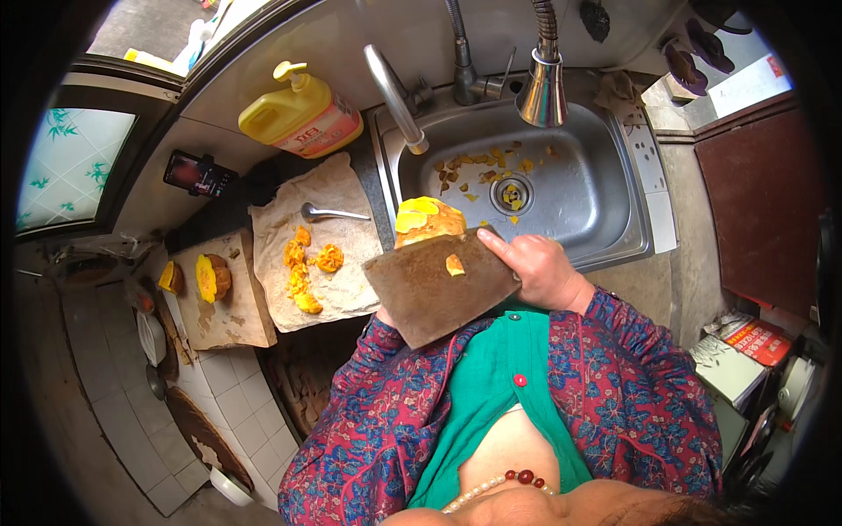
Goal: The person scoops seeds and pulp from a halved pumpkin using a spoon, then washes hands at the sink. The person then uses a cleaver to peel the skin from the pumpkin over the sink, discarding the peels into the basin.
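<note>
My right hand (541, 271) grips a broad, stained cleaver (434, 289), its index finger laid along the blade. A small piece of peel (454, 265) clings to the blade. Behind the cleaver's upper edge shows a partly peeled pumpkin piece (429, 220), beside the sink's left rim. The blade hides nearly all of my left hand (385, 317); only a bit of skin shows at the cuff, and its fingers cannot be seen. Peel scraps (487, 176) lie in the steel sink (592, 253), some over the drain (512, 194).
On the left, a cloth (355, 289) bears pumpkin pulp (297, 273) and a metal spoon (335, 214). Cut pumpkin (212, 279) rests on a wooden board (247, 315). A yellow pump jug (309, 118) and a phone (197, 174) stand behind. A faucet (395, 98) and sprayer (543, 92) overhang the sink.
</note>
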Demonstrator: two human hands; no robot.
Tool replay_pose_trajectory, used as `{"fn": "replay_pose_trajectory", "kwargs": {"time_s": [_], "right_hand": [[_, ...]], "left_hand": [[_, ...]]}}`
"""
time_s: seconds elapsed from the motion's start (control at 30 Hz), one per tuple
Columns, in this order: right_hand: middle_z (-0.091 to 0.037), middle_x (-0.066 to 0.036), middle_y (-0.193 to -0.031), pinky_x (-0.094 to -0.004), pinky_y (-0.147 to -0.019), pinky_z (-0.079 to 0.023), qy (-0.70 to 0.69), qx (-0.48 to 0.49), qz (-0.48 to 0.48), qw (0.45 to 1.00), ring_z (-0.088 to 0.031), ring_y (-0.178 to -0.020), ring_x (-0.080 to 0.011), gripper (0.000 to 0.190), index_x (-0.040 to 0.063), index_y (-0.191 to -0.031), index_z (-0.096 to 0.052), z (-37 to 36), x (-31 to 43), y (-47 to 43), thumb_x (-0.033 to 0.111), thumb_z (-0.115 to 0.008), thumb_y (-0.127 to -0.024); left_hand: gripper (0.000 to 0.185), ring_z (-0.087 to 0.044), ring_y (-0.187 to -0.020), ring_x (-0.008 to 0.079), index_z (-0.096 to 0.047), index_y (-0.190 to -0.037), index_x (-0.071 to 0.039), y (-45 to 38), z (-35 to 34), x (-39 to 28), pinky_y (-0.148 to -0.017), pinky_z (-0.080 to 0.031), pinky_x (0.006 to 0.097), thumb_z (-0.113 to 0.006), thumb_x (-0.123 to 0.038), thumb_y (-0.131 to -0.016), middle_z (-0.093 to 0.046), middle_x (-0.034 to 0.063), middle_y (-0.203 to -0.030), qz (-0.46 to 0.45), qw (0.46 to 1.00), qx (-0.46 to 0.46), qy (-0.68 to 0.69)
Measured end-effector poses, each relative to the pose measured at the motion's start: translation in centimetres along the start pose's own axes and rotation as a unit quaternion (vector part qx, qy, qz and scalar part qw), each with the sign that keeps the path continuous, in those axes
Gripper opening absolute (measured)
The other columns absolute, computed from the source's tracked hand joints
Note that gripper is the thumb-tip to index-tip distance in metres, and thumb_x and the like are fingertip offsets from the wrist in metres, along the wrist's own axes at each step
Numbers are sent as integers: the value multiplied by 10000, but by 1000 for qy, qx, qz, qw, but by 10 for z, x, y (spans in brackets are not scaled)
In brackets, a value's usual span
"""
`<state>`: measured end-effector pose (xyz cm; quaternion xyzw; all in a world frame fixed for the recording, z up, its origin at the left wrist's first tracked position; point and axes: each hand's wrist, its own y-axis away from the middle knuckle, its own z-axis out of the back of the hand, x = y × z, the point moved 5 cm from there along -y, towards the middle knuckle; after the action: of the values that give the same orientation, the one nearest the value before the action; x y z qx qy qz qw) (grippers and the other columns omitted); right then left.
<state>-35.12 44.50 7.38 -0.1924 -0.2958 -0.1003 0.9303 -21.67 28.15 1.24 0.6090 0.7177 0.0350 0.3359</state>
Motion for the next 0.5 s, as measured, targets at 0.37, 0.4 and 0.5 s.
{"fn": "replay_pose_trajectory", "kwargs": {"time_s": [0.37,0.4,0.5], "right_hand": [[-690,-222,-980,-469,-788,-538,14,-1,-274,962,-654,-895,-411,448,101,-1246,-636,7,-97,21,17,-560,-812],[-689,-218,-1017,-455,-807,-540,-28,-32,-237,971,-658,-915,-402,487,92,-1266,-625,11,-83,21,-20,-566,-796],[-670,-149,-893,-421,-734,-539,-73,-28,-120,990,-650,-819,-350,625,109,-1330,-582,16,-35,14,-48,-583,-725]], "left_hand": [[742,-586,-1204,237,-472,-1359,4,14,-27,-17,-1068,-425,378,-808,-91,-704,-613,117,-1295,-144,972,94,-163],[693,-599,-1172,231,-480,-1351,1,9,-23,-19,-1047,-442,378,-768,-95,-729,-622,111,-1267,-157,967,90,-181],[655,-602,-1149,229,-498,-1336,1,-3,-12,-15,-1021,-461,379,-754,-91,-739,-628,104,-1240,-149,967,93,-183]]}}
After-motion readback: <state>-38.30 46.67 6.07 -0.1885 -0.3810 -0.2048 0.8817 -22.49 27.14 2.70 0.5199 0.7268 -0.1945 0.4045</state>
